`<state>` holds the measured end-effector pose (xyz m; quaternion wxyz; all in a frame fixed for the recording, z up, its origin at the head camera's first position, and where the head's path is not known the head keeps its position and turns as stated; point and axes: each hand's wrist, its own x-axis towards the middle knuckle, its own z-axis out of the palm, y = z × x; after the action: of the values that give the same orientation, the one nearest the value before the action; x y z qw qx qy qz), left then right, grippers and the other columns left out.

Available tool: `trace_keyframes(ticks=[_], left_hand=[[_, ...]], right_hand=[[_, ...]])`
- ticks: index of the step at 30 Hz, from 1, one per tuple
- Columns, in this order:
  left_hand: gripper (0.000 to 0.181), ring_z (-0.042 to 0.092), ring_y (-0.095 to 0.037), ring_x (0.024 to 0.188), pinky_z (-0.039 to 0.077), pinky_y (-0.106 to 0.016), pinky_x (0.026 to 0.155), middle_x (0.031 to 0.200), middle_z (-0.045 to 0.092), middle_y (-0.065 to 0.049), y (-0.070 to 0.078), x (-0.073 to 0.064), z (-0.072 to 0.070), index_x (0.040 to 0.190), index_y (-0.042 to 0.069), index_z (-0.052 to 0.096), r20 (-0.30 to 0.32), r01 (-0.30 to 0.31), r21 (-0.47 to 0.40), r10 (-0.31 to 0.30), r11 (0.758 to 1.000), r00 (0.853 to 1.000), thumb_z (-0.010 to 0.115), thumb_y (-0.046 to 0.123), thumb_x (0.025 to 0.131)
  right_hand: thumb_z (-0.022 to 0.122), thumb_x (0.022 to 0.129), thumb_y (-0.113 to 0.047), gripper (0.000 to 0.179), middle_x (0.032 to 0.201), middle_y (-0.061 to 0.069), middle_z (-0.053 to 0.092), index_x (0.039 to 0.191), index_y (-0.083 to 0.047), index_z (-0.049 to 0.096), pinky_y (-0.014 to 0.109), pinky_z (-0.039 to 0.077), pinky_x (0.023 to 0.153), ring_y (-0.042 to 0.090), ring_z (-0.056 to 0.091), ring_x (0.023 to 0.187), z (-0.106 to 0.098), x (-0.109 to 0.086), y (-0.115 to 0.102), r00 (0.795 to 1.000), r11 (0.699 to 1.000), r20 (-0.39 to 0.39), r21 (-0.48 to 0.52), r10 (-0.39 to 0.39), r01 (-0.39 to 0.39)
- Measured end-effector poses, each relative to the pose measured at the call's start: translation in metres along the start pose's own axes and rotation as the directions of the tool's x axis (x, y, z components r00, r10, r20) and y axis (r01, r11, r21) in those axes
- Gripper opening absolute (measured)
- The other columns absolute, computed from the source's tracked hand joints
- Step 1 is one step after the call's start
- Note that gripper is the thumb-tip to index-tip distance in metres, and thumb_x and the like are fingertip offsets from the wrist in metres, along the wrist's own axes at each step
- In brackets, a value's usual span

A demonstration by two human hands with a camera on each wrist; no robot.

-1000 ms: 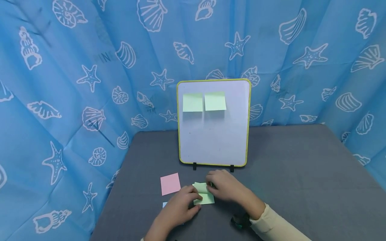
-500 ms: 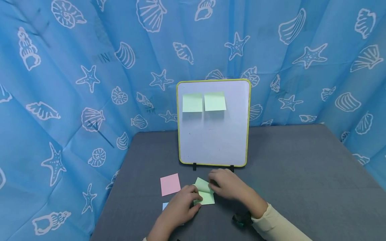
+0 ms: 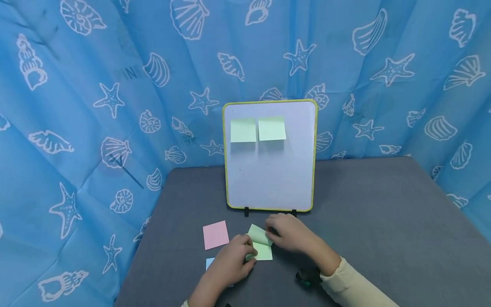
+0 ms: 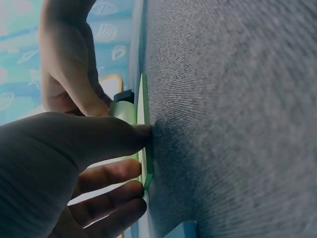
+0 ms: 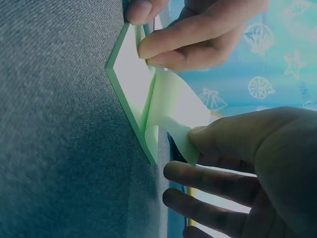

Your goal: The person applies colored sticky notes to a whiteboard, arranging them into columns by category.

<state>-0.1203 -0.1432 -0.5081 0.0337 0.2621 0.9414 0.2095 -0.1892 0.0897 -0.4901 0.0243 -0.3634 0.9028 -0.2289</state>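
A pale green sticky note pad [image 3: 263, 252] lies on the grey table in front of the whiteboard. My left hand [image 3: 235, 260] steadies the pad, its thumb [image 4: 136, 131] and fingertips at the edges. Between thumb and finger, my right hand [image 3: 291, 232] pinches a corner of the top sticky note [image 5: 181, 101]. That sheet is lifted and curls back over the pad, still joined along part of it. Left of the pad lies a pink sticky note pad [image 3: 215, 235]. A blue sticky note pad [image 3: 209, 262] is mostly hidden under my left hand.
Behind the hands stands a yellow-rimmed whiteboard [image 3: 270, 179] on small black feet. Two green sticky notes, the left one [image 3: 243, 130] and the right one [image 3: 272, 128], hang side by side near its top. A blue shell-print curtain [image 3: 153, 106] borders the table [image 3: 368, 213].
The lifted green sheet has turned and curled further off the pad, its free corner now pointing up. My right hand has shifted slightly; the left hand stays on the pad.
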Motion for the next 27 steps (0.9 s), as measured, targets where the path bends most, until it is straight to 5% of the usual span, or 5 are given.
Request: trace_keyframes(ticks=[27], left_hand=[[0.011,0.056,-0.002,0.084,0.053,-0.023,0.075,0.097,0.065,0.01,0.004,0.009,-0.004,0.1,0.019,0.085,0.035,0.058,-0.017,-0.057,0.998,0.998,0.087,0.021,0.09]], right_hand=[[0.072,0.102,-0.02,0.014,0.084,-0.013,0.06,0.089,-0.024,0.067,0.026,0.044,0.065,0.002,0.049,0.07,-0.004,-0.002,0.013,0.998,0.999,-0.04,0.026,0.042,-0.041]])
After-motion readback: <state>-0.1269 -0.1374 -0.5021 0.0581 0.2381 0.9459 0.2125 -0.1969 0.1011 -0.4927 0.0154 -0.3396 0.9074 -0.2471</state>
